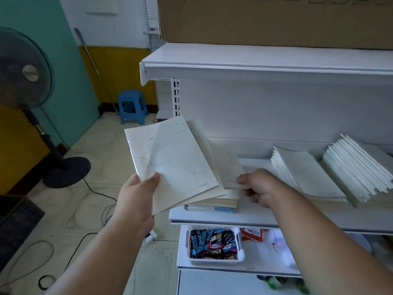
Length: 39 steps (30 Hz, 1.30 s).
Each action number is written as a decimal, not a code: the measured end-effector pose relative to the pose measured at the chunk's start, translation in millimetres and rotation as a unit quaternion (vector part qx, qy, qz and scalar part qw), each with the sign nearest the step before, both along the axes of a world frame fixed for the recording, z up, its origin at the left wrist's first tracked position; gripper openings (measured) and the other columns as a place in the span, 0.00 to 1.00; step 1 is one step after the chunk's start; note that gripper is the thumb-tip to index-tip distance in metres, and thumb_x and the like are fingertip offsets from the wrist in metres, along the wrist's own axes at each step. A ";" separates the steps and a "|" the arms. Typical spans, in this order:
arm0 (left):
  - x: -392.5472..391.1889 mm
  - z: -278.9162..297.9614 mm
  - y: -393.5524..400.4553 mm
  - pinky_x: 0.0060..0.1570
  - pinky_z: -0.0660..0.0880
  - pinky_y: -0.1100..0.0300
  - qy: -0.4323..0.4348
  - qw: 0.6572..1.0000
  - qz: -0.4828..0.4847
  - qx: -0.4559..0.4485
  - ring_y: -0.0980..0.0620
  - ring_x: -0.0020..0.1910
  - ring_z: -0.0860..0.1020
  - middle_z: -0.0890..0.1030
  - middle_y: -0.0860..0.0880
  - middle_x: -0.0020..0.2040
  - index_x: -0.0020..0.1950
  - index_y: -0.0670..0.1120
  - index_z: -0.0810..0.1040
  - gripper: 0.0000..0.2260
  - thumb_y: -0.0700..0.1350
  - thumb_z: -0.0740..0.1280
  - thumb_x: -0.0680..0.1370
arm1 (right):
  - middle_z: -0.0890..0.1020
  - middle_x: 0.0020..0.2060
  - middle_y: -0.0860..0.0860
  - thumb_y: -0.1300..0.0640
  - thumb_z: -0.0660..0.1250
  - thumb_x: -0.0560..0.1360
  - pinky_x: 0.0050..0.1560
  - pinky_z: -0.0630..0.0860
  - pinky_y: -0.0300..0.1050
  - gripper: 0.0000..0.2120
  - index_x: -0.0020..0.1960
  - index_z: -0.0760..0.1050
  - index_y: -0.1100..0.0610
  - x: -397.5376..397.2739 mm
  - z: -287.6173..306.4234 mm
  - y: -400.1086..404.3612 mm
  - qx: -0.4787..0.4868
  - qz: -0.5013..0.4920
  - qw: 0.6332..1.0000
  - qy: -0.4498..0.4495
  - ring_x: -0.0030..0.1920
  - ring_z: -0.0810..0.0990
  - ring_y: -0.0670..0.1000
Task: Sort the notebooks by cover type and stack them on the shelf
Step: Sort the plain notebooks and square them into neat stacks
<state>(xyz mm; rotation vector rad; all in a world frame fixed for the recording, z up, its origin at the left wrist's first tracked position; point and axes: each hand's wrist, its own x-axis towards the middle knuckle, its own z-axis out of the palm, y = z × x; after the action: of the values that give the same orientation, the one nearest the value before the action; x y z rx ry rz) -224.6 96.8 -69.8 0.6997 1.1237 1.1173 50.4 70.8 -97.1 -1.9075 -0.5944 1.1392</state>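
Note:
My left hand [136, 196] grips a pale notebook with teal specks [172, 162] by its lower left corner, lifted off the left end of the white shelf [244, 220]. A second thin notebook [225, 165] fans out behind it; my right hand [258, 188] pinches its lower right corner. Beneath them a low pile of notebooks [212, 204] lies on the shelf. Two fanned stacks of pale notebooks sit further right: a middle stack [306, 173] and a taller right stack [359, 171].
An upper shelf [255, 64] carries a large cardboard box [276, 20]. Below, a white basket of wrapped sweets [214, 245] stands on a lower shelf. A standing fan [27, 81], floor cables [93, 190] and a blue stool [133, 106] occupy the floor to the left.

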 end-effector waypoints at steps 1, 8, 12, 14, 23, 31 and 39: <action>0.5 0.3 0.3 0.40 0.79 0.52 -0.004 1.000 0.000 -0.002 0.44 0.47 0.84 0.85 0.46 0.49 0.57 0.45 0.80 0.06 0.40 0.67 0.81 | 0.75 0.36 0.57 0.66 0.65 0.77 0.21 0.58 0.35 0.02 0.48 0.73 0.60 -2.6 3.9 -1.8 0.014 0.000 0.998 0.056 0.25 0.71 0.50; 14.2 3.5 -2.5 0.50 0.80 0.46 -0.045 0.999 -0.020 -0.014 0.42 0.50 0.83 0.85 0.44 0.52 0.59 0.45 0.80 0.08 0.39 0.66 0.81 | 0.82 0.43 0.56 0.69 0.63 0.78 0.21 0.69 0.35 0.12 0.54 0.77 0.54 -20.2 16.0 -27.5 0.173 -0.013 0.958 0.228 0.27 0.75 0.47; 29.4 5.8 -5.0 0.49 0.80 0.44 -0.035 0.999 -0.041 -0.002 0.42 0.51 0.82 0.84 0.45 0.53 0.62 0.50 0.78 0.10 0.40 0.66 0.82 | 0.84 0.48 0.54 0.67 0.63 0.79 0.22 0.67 0.35 0.14 0.60 0.77 0.52 -31.0 27.0 -43.0 0.233 0.030 0.928 0.290 0.31 0.78 0.48; 39.3 7.8 -6.6 0.46 0.81 0.47 -0.013 0.997 -0.075 0.014 0.43 0.50 0.82 0.84 0.46 0.53 0.63 0.51 0.76 0.12 0.40 0.66 0.81 | 0.84 0.46 0.54 0.65 0.63 0.79 0.19 0.64 0.35 0.13 0.60 0.76 0.51 -28.8 28.5 -49.2 0.232 0.047 0.924 0.302 0.28 0.75 0.49; 123.7 5.2 -36.8 0.51 0.80 0.53 0.071 0.975 -0.193 0.089 0.49 0.50 0.83 0.85 0.50 0.50 0.57 0.56 0.77 0.13 0.38 0.66 0.81 | 0.81 0.45 0.53 0.21 0.58 0.65 0.43 0.71 0.46 0.34 0.56 0.77 0.46 51.2 29.2 -69.8 0.107 0.005 0.994 -0.027 0.39 0.76 0.53; 258.7 -5.8 -42.0 0.37 0.78 0.55 0.347 0.871 -0.287 0.197 0.49 0.41 0.79 0.79 0.48 0.47 0.61 0.49 0.68 0.09 0.46 0.62 0.81 | 0.81 0.46 0.52 0.40 0.66 0.69 0.53 0.77 0.49 0.21 0.53 0.74 0.54 164.3 39.9 -74.5 0.080 -0.031 0.985 -0.150 0.48 0.80 0.55; 379.4 -32.6 -8.2 0.49 0.80 0.48 0.511 0.786 -0.318 0.142 0.38 0.49 0.80 0.78 0.42 0.52 0.54 0.44 0.68 0.10 0.47 0.59 0.76 | 0.79 0.47 0.59 0.54 0.60 0.79 0.43 0.69 0.43 0.08 0.50 0.72 0.59 271.3 20.9 -23.5 -0.119 0.121 0.903 -0.396 0.46 0.77 0.58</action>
<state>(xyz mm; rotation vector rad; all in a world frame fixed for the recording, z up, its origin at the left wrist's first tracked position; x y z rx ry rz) 154.8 88.6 -102.5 1.9044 1.4160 0.2380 321.6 47.3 -76.2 -2.5617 -1.1980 0.5397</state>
